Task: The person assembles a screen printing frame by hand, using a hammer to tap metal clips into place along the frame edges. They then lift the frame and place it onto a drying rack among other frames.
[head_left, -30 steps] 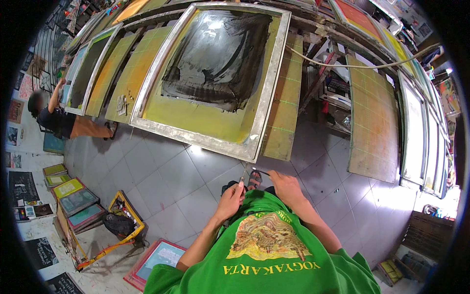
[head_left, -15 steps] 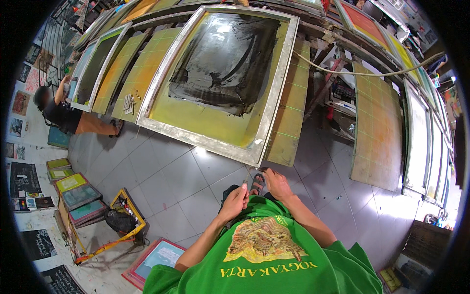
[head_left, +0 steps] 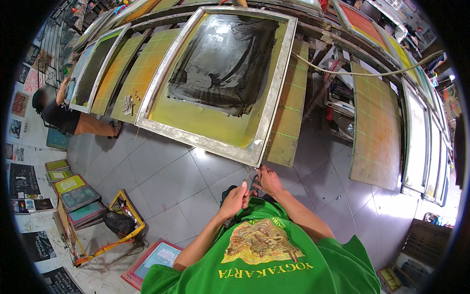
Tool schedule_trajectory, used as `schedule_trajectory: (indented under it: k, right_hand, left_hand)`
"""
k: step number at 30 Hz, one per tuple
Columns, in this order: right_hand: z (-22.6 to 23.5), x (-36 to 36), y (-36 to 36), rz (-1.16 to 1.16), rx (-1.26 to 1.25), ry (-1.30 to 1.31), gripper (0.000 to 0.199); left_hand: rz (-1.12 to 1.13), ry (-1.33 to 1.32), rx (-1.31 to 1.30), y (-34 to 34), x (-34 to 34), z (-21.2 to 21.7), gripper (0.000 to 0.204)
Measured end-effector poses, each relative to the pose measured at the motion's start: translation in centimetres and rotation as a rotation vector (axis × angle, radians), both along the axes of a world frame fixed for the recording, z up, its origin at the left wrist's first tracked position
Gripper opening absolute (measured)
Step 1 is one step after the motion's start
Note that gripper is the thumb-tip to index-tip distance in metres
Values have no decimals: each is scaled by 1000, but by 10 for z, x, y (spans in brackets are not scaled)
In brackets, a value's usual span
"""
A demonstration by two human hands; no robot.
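Observation:
A large screen-printing frame point(head_left: 272, 132) with a pale metal border lies before me, its yellow-green mesh smeared with a broad patch of glossy black ink point(head_left: 220, 66). Just below its near right corner, my left hand point(head_left: 236, 202) is closed, thumb up, around a thin, slender tool point(head_left: 247, 174) pointing upward; its kind is too small to make out. My right hand point(head_left: 270, 182) is beside it, close under that corner, fingers pinched together. Whatever those fingers hold, if anything, is hidden.
Printing boards point(head_left: 374, 127) with grid lines flank the frame. A co-worker point(head_left: 63, 117) bends over another screen point(head_left: 95, 73) at the far left. Stacked small screens point(head_left: 78, 193) and a yellow wooden frame point(head_left: 139, 228) stand lower left. A cord point(head_left: 362, 74) hangs at right.
My right hand has shifted slightly left and up, closer to the frame's corner and the tool. My left hand has barely moved, still gripping the tool.

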State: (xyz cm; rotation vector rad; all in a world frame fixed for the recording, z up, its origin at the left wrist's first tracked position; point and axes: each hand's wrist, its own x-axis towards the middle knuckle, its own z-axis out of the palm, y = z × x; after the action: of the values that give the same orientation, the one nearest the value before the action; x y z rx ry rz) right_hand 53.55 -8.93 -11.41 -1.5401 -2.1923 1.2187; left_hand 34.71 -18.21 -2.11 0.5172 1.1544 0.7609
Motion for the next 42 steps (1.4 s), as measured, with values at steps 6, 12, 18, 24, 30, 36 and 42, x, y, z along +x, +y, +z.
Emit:
schedule_trajectory:
  k: [6, 12, 18, 24, 30, 36, 42]
  right_hand:
    - [-18, 0, -1, -88, 64, 189, 23]
    - [-20, -8, -4, -90, -82, 142, 19]
    - [-30, -11, -3, 0, 424, 82, 20]
    - [-59, -13, 1, 17, 249, -42, 24]
    - [-77, -31, 8, -114, 47, 183, 37]
    - [-64, -27, 12, -12, 74, 325, 30]
    - [-85, -27, 12, 257, 257, -18, 23]
  left_hand:
    - [-25, -6, -16, 4, -1, 5, 59]
    - [-61, 3, -9, 4, -4, -4, 57]
    - [-46, 27, 3, 3, -3, -2, 58]
    - [-65, 98, 51, -2, -4, -13, 59]
    - [-99, 212, 39, -2, -7, -7, 63]
    - [-88, 91, 6, 4, -4, -1, 63]
    - [-126, 254, 56, -2, -3, -8, 65]
